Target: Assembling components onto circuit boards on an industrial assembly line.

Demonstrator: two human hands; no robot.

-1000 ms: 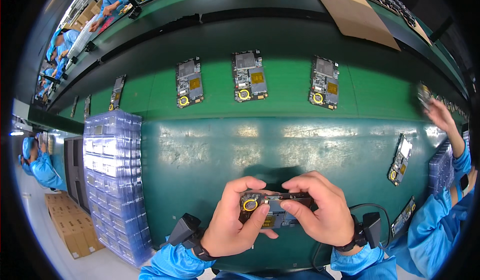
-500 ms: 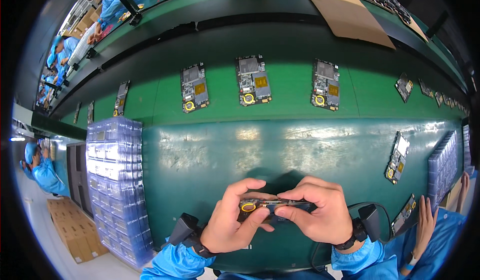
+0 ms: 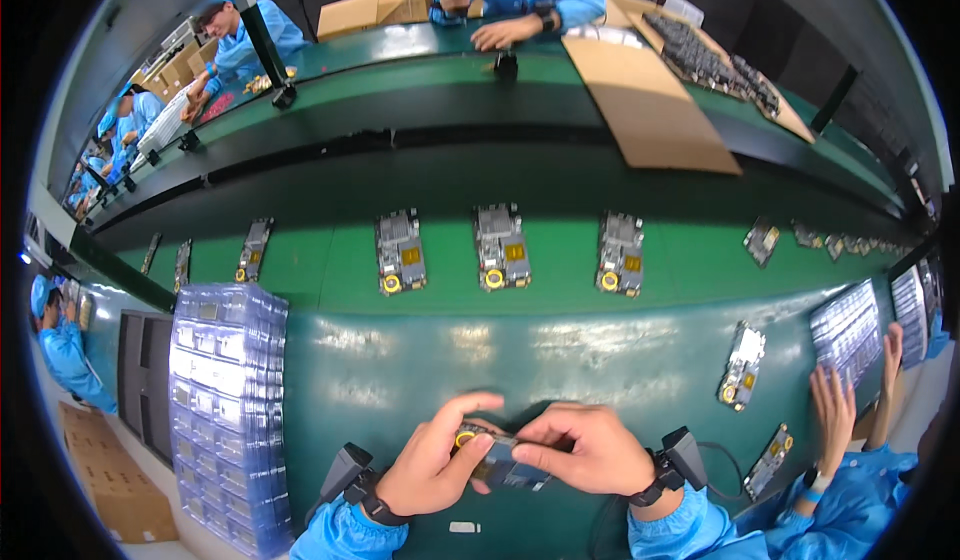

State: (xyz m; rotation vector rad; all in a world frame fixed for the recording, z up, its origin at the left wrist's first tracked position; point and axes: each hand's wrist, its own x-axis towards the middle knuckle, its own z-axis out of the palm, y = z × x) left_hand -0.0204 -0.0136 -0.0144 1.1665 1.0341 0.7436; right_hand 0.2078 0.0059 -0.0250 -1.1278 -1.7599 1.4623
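A dark circuit board (image 3: 510, 472) with a yellow ring at its left end is held between my two hands above the green table. My left hand (image 3: 440, 460) grips the left end, the thumb beside the ring and the index finger reaching over the top. From the other side my right hand (image 3: 583, 450) pinches the upper edge, its fingers curled; any smaller piece between those fingertips is hidden. Just in front of the hands a small whitish piece (image 3: 464, 527) lies on the table. Two more circuit boards, one whitish (image 3: 741, 366) and one darker (image 3: 768, 463), lie to the right.
Stacked clear plastic trays (image 3: 225, 410) stand at the left. Beyond the table, several circuit boards (image 3: 502, 247) lie on a green belt (image 3: 450, 285). At the right, a co-worker's hands (image 3: 832, 410) touch another clear tray stack (image 3: 848, 330). A cardboard sheet (image 3: 650, 110) overhangs the far ledge.
My view has tilted upward, bringing a person across the belt into sight. The held board has turned from edge-on to show more of its face. The small whitish piece has come into view.
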